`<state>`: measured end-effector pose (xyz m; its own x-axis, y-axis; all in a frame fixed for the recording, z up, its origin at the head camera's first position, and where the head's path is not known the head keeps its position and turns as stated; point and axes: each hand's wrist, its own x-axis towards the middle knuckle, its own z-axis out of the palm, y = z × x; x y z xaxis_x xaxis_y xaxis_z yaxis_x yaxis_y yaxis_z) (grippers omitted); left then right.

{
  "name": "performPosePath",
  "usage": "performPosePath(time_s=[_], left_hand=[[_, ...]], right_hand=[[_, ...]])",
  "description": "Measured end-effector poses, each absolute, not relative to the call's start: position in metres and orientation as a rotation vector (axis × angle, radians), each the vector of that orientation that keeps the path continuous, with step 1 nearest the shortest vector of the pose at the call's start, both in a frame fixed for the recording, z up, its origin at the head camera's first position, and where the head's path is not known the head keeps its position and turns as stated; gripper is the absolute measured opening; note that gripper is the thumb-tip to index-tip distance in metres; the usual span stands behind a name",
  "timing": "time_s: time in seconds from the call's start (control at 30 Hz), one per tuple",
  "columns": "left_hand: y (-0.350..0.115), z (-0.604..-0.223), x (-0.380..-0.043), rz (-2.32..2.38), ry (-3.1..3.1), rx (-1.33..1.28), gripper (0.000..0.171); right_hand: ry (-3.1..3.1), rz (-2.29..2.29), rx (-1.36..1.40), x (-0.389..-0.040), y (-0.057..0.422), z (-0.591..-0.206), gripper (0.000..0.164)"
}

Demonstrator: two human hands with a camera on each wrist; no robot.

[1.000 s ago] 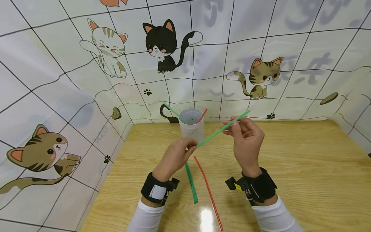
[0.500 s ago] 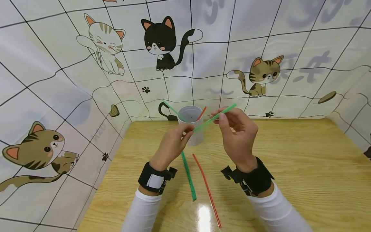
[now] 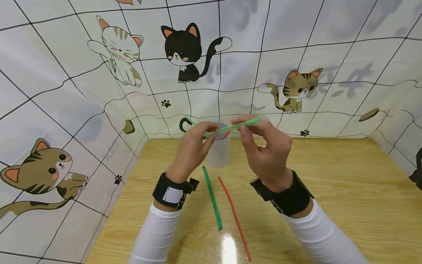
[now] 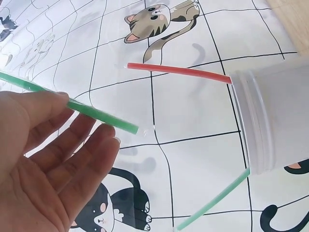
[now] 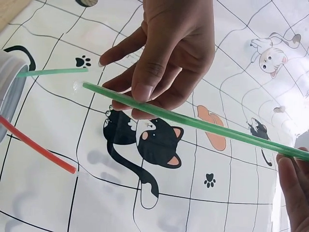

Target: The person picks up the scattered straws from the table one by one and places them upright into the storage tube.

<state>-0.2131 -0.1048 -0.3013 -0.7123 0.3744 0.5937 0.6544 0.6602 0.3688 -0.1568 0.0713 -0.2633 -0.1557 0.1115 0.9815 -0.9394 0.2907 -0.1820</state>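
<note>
My left hand [image 3: 191, 146] pinches a green straw [image 4: 106, 116] near its lower end, thumb against the fingers. Clear film shows just past that tip. My right hand [image 3: 268, 152] grips the same straw farther up, near its other end; only its fingers appear in the right wrist view's lower right corner. Behind the held straw stands a white translucent cup [image 3: 218, 154], and the straw overlaps its rim in the head view. A lighter green straw [image 4: 212, 199] and a red straw [image 4: 178, 71] stick out of the cup, leaning opposite ways.
On the wooden table [image 3: 336, 190], between my forearms, lie a dark green straw [image 3: 212, 198] and a longer red straw [image 3: 235, 216]. A cat-printed sheet [image 3: 244, 80] hangs along the back and sides of the table.
Both hands have moved away from me and up with the green straw, from before the cup to its rim. My right hand has also come left, and the straw lies flatter in view.
</note>
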Motion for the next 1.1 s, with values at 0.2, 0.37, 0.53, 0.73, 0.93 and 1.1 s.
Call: performPosePath(time_s=[0.2,0.37,0.53,0.73,0.93,1.1], left_hand=[[-0.113,-0.301,-0.208,-0.827,-2.38,-0.717,0.023],[-0.121,-0.297,-0.205,-0.842,-2.352,-0.716,0.02],[-0.127,-0.296,-0.204,-0.831,-2.344,-0.693,0.018],[-0.129,-0.294,-0.203,-0.829,-2.343,-0.682,0.018],[-0.129,-0.295,-0.201,-0.822,-2.364,-0.677,0.019],[-0.131,-0.296,-0.201,-0.812,-2.367,-0.659,0.019]], right_hand=[[-1.407,1.107,0.818,-0.157,0.072,-0.264,0.031],[-1.4,1.104,0.813,-0.156,0.073,-0.262,0.031],[-1.394,1.114,0.814,-0.155,0.074,-0.262,0.029],[-1.402,1.11,0.811,-0.156,0.074,-0.262,0.03],[-1.437,1.129,0.822,-0.161,0.073,-0.268,0.025],[-1.521,1.112,0.812,-0.171,0.071,-0.281,0.016]])
